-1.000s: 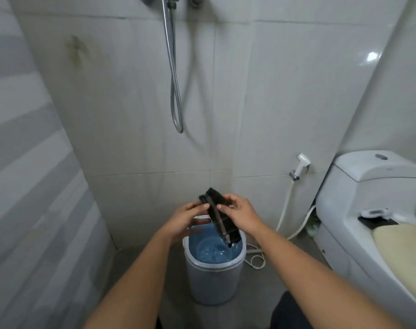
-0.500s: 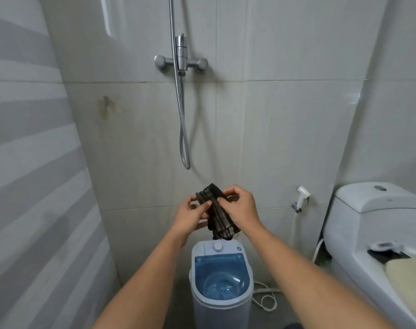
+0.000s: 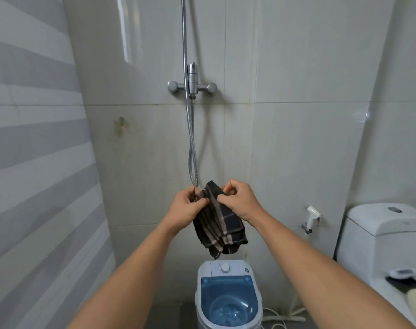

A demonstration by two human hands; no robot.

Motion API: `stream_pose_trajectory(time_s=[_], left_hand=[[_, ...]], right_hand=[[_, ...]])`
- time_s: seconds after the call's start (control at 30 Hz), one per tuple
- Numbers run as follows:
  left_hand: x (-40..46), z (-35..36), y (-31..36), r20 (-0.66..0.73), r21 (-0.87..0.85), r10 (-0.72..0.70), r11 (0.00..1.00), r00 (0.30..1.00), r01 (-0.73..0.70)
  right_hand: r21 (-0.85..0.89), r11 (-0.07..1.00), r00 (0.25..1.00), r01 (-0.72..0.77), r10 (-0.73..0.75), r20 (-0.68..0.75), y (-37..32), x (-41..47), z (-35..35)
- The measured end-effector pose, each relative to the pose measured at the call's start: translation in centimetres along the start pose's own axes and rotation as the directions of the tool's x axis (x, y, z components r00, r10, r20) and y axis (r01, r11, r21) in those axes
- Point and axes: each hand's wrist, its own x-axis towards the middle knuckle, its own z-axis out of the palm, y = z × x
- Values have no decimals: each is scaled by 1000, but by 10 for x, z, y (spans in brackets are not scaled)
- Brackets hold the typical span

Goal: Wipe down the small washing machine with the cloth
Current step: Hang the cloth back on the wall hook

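A dark checked cloth (image 3: 219,224) with pale stripes hangs bunched in front of me. My left hand (image 3: 187,207) pinches its upper left edge and my right hand (image 3: 239,201) pinches its top right. Both hands are held well above the small washing machine (image 3: 228,298), a white tub with a translucent blue lid and a round white knob, standing on the floor at the bottom centre. The cloth's lower end dangles just above the machine's control panel and is apart from it.
A chrome shower mixer (image 3: 192,86) and its hose (image 3: 192,148) hang on the tiled wall straight ahead. A white toilet (image 3: 382,236) stands at the right, with a bidet sprayer (image 3: 312,216) beside it. A white cord (image 3: 280,320) lies on the floor.
The view has tilted upward, so the washing machine sits lower in frame. Both hands have risen with the cloth, which has opened out and hangs longer.
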Motion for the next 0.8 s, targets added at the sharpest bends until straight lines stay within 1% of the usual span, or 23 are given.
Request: stream_pose_trajectory(time_s=[0.1, 0.23, 0.33, 0.4, 0.5, 0.63, 0.7, 0.8], left_hand=[[11, -11, 19, 43, 25, 21, 999, 999, -22], [24, -39, 51, 114, 68, 38, 997, 993, -46], [32, -70, 68, 112, 115, 39, 992, 993, -52], [36, -92, 77, 113, 167, 31, 985, 993, -49], [45, -128, 84, 105, 326, 47, 942, 993, -78], [58, -179, 83, 105, 538, 61, 836, 993, -108], [64, -202, 80, 70, 613, 90, 782, 994, -114], [84, -232, 72, -34, 640, 131, 764, 991, -79]], right_hand=[[82, 997, 995, -2, -6, 100, -9, 7, -2], [202, 974, 980, -102, 64, 190, -17, 22, -3], [222, 958, 947, -183, 111, 300, -25, 32, 3], [186, 961, 915, -204, 120, 386, -35, 40, 13], [34, 990, 881, -140, 109, 460, -52, 64, 31], [-114, 991, 844, -77, 126, 522, -67, 109, 59], [-126, 992, 858, -28, 88, 506, -73, 135, 82], [-88, 995, 895, 56, -11, 446, -87, 176, 120]])
